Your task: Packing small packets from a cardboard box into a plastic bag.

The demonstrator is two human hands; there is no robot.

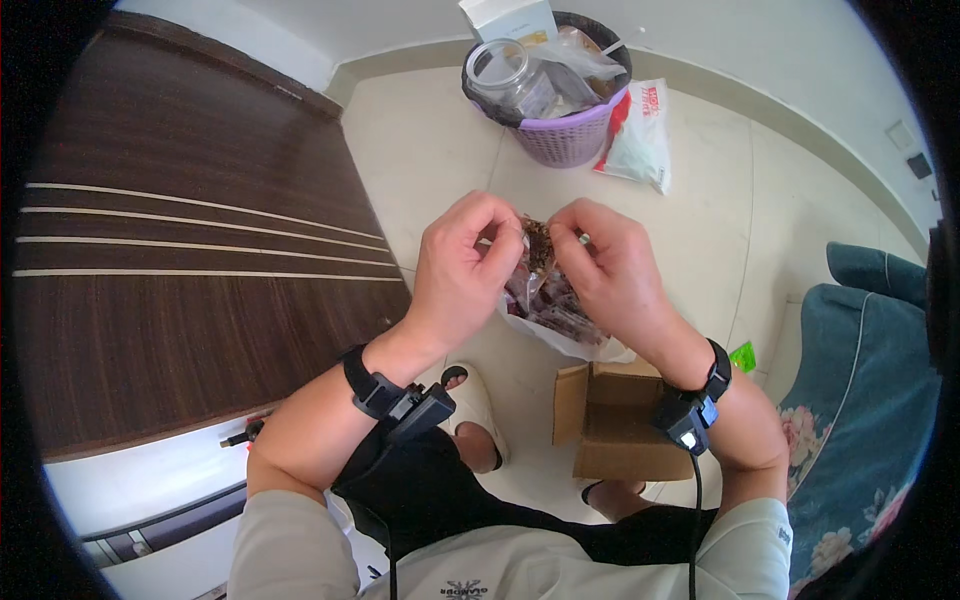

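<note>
Between my two hands is a small clear plastic packet point(538, 244) of brown dried bits. My left hand point(466, 262) pinches one side of it with thumb and forefinger. The opposite side is pinched by my right hand point(613, 266). Just below the packet, a white plastic bag point(559, 343) holds several clear packets with dark reddish contents. Whether the small packet is torn cannot be seen, as my fingers cover its edges.
A cardboard box point(634, 457) with raised flaps stands on the floor near my feet. Farther off are a purple waste basket point(566, 139) with a clear jar in it and a red-and-white bag point(641, 142). A dark wooden cabinet point(202, 330) is at left, a blue-green covered seat point(847, 360) at right.
</note>
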